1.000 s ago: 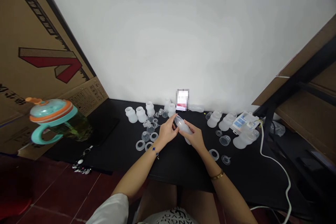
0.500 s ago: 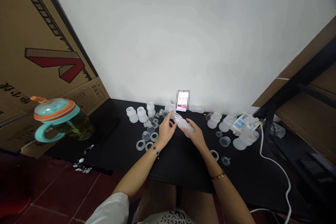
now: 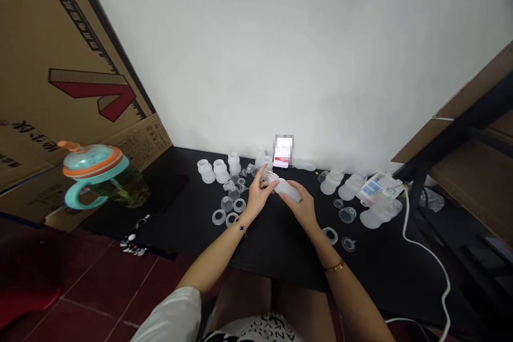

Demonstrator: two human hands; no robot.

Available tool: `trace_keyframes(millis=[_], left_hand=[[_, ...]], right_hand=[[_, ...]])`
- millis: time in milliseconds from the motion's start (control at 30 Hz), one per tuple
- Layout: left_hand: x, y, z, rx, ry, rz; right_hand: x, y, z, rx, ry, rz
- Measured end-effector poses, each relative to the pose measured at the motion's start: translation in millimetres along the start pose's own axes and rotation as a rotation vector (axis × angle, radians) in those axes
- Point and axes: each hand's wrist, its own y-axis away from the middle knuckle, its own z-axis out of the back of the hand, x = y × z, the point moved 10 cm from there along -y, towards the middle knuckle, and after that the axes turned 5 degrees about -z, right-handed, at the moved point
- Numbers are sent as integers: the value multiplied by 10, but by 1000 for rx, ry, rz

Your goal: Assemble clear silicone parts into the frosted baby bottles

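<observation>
A translucent, frosted bottle (image 3: 285, 188) is held tilted above the black table (image 3: 276, 246). Its body is clasped by the right hand (image 3: 303, 207) from the near right, while its far-left end is pinched by the left hand (image 3: 258, 192).

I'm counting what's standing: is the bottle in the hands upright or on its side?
On its side. The bottle lies slanted between the left hand and right hand, above the table.

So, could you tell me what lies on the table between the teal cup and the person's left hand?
In the head view, between the teal cup and the left hand lie loose clear rings and small caps on the black table.
</observation>
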Motion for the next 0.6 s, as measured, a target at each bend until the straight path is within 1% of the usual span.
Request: trace_keyframes(millis=[100, 267, 600], left_hand=[[35, -13, -12, 13, 36, 45], [53, -29, -11, 44, 13, 61], [-58, -30, -11, 55, -25, -11]], right_hand=[[29, 14, 9, -6, 16, 23], [32, 18, 16, -14, 27, 43], [55, 52, -31, 23, 35, 58]])
